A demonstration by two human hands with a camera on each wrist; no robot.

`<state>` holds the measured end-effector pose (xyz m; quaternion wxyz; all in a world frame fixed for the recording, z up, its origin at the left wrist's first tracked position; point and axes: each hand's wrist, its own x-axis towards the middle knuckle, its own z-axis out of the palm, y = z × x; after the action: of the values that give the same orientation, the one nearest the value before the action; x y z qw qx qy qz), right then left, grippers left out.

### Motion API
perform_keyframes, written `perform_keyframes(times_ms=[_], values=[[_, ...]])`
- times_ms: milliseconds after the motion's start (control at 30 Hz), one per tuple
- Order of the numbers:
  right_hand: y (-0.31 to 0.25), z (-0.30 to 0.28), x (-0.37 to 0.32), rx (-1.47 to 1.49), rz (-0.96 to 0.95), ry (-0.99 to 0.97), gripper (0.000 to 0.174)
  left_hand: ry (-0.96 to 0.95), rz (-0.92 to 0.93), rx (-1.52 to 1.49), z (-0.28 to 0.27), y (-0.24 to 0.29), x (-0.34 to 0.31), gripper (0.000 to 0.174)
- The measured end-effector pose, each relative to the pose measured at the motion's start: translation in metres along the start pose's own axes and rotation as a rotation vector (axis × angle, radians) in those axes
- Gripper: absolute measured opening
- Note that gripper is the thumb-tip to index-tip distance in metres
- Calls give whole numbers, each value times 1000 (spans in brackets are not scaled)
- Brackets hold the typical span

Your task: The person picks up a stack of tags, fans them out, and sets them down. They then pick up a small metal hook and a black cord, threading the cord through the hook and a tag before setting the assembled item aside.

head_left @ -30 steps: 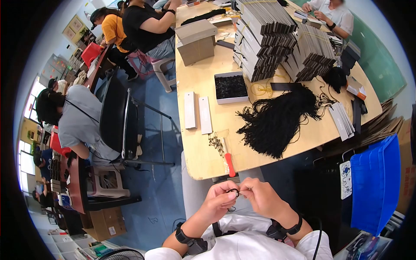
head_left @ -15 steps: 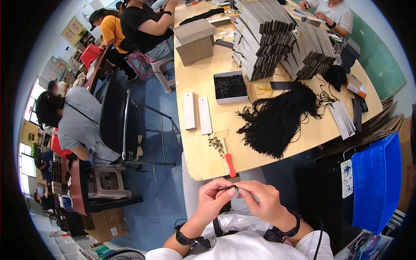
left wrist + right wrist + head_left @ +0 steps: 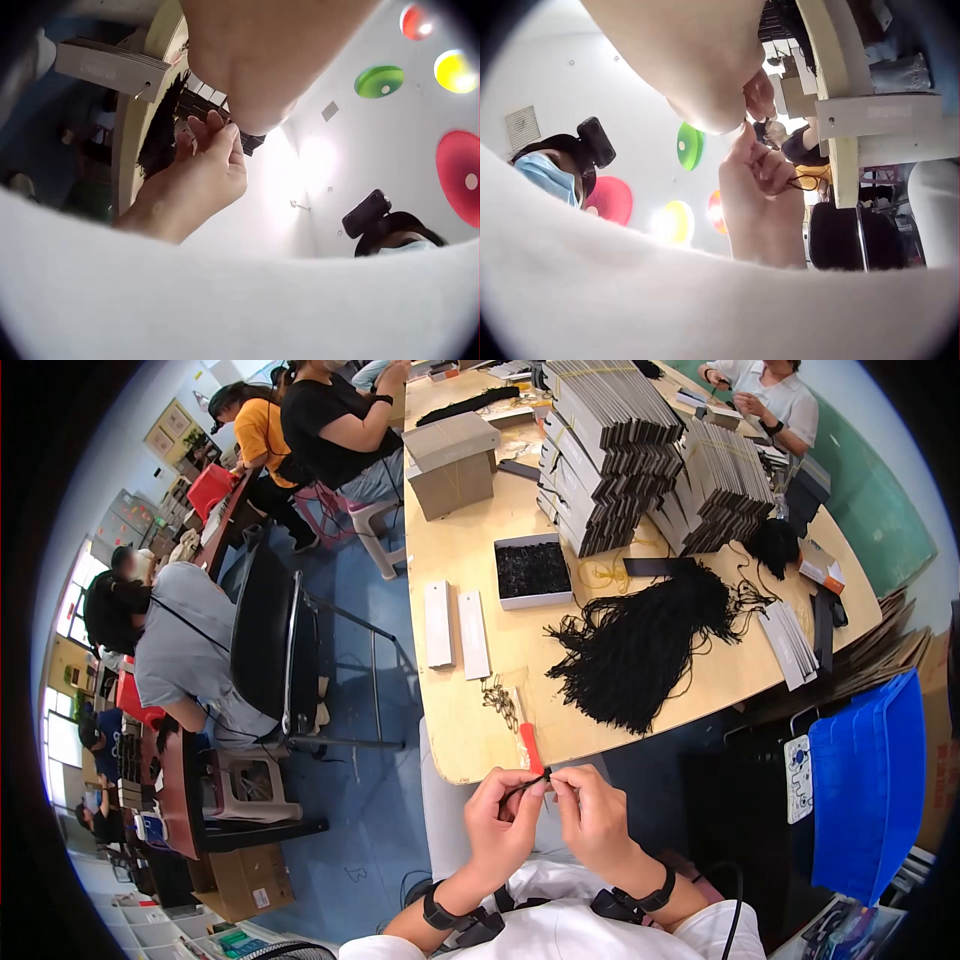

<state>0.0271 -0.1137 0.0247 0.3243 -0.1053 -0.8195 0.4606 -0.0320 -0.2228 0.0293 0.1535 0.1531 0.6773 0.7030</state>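
Note:
Both hands are raised close together in front of the table's near edge in the head view. The left hand (image 3: 497, 822) pinches a thin black cord (image 3: 518, 792) between thumb and fingers. Opposite it, the right hand (image 3: 593, 815) pinches the same cord at a small dark bunch (image 3: 545, 774) between the fingertips. A loop of the cord (image 3: 806, 180) hangs out beside the left hand (image 3: 761, 187) in the right wrist view. In the left wrist view the right hand (image 3: 199, 176) has its fingertips partly hidden behind the nearer hand.
On the table (image 3: 450, 735) lie a red-handled tool (image 3: 529, 746), small metal rings or chain (image 3: 499, 700), grey tags (image 3: 473, 635), a box of black bits (image 3: 533, 570) and a heap of black cords (image 3: 650, 650). Banded tag stacks (image 3: 610, 450) stand behind. A blue bin (image 3: 865, 780) is at right.
Both hands have moved forward, closer to the table edge and the red handle. The right hand has turned more upright, and the fingertips still meet at the black cord.

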Motion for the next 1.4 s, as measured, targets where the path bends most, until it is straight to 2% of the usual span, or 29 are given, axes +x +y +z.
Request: perform_keyframes(times_ms=[33, 133, 267, 333, 467, 533, 567, 633, 667, 733, 767, 833, 900, 1000, 1133, 1400], values=[[0, 1, -1, 0, -1, 0, 12, 8, 68, 131, 0, -1, 0, 9], [1, 0, -1, 55, 99, -42, 9, 6, 138, 278, 1, 3, 1, 9], [3, -5, 0, 82, 148, -124, 6, 13, 90, 326, 1, 9, 3, 9], [4, -8, 2, 70, 153, -146, 6, -28, 293, 531, -2, 6, 5, 9], [6, -17, 9, -36, 97, -268, 6, -64, 359, 642, -8, 3, 8, 10], [8, -19, 12, -53, 84, -302, 8, -120, 192, 612, -9, 11, 9, 7], [11, -18, 13, -74, 26, -304, 9, -120, 192, 611, -12, 9, 10, 7], [15, -18, 15, -92, -35, -310, 10, -259, -307, 48, -20, 2, 12, 9], [16, -18, 16, -98, -78, -306, 12, -255, -308, 49, -21, 3, 13, 9], [19, -18, 15, -103, -120, -304, 14, -284, -525, -223, -22, 5, 17, 15], [20, -17, 13, -135, -164, -277, 16, -282, -526, -223, -23, 8, 18, 15], [23, -15, 9, -166, -208, -250, 19, -274, -649, -336, -24, 13, 18, 13], [24, -13, 6, -204, -242, -219, 26, -258, -671, -351, -23, 13, 19, 13], [27, -12, 5, -129, -219, -213, 27, -234, -679, -362, -23, 8, 17, 13], [26, -17, 8, -64, -179, -252, 26, -176, -616, -283, -16, 14, 15, 14], [25, -23, 11, -166, -236, -313, 22, -168, -536, -189, -18, 8, 11, 14]])
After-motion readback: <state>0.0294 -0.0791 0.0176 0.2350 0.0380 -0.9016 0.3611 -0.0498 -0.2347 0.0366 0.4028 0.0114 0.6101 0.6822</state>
